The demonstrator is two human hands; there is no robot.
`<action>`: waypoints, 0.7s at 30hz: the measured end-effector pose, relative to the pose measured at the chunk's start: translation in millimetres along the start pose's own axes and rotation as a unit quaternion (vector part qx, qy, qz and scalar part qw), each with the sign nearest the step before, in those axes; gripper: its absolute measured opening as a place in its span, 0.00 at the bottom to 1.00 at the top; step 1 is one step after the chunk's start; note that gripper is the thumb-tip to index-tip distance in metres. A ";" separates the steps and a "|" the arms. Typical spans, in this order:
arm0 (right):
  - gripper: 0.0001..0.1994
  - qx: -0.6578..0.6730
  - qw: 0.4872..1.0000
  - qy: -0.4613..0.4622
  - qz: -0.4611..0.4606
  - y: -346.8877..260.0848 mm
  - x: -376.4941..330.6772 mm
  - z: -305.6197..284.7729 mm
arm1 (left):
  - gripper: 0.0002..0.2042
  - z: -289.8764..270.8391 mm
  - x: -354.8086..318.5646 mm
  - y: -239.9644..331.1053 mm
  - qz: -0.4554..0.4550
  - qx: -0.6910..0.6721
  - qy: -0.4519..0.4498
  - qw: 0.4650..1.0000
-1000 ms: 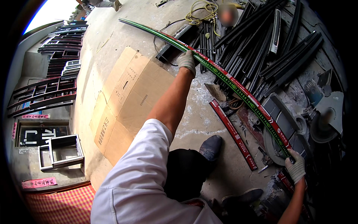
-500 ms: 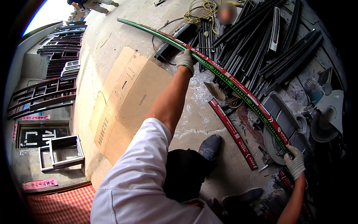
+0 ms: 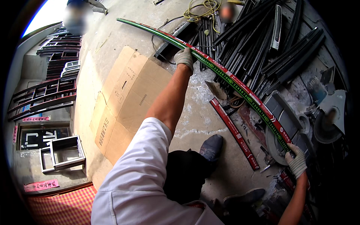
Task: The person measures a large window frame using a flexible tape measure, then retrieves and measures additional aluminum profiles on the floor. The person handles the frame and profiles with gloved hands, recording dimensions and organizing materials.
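A long bar (image 3: 234, 79), covered in red and green printed film, runs from the upper left down to the lower right; the fisheye picture bends it. My left hand (image 3: 183, 59), in a pale knit glove, is closed around it left of its middle. Near its lower right end my right hand (image 3: 296, 162), gloved alike, grips it. That end lies over a circular saw machine (image 3: 275, 144) with a grey round base. A shorter red-filmed bar (image 3: 235, 134) rests on the floor between my shoe and the saw.
Dark metal profiles (image 3: 258, 48) lie heaped beyond the bar, beside a coiled yellow cable (image 3: 202, 10). Flattened cardboard (image 3: 129, 97) covers floor to the left. Window frames (image 3: 62, 153) line the left wall. A person (image 3: 77, 17) stands at the far left.
The person at the far left has come farther into view and bends lower. Both my hands keep their grip, and the long bar has hardly shifted.
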State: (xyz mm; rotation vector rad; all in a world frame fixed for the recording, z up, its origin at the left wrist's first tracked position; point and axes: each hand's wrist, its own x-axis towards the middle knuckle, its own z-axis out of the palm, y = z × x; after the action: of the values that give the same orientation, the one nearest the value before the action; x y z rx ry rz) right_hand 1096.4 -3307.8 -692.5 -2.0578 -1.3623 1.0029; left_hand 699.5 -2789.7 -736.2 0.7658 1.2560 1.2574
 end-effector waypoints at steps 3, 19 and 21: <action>0.19 -0.008 1.000 0.004 0.009 5.8 -9.1 -6.5 | 0.07 15.2 2.8 -16.4 -0.015 0.010 0.001 1.000; 0.23 -0.019 0.992 -0.050 0.117 19.2 9.9 -1.8 | 0.20 -28.2 22.4 -31.5 -0.092 0.308 -0.035 0.946; 0.23 -0.022 0.990 -0.057 0.130 22.4 11.2 0.8 | 0.17 -9.9 -5.5 -24.8 0.025 0.411 -0.047 0.910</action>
State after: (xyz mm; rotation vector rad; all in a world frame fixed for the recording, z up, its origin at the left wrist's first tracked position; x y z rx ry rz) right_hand 1111.3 -3306.4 -712.6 -2.2865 -1.1987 1.2248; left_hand 697.3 -2802.3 -760.2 1.4422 1.7041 0.6759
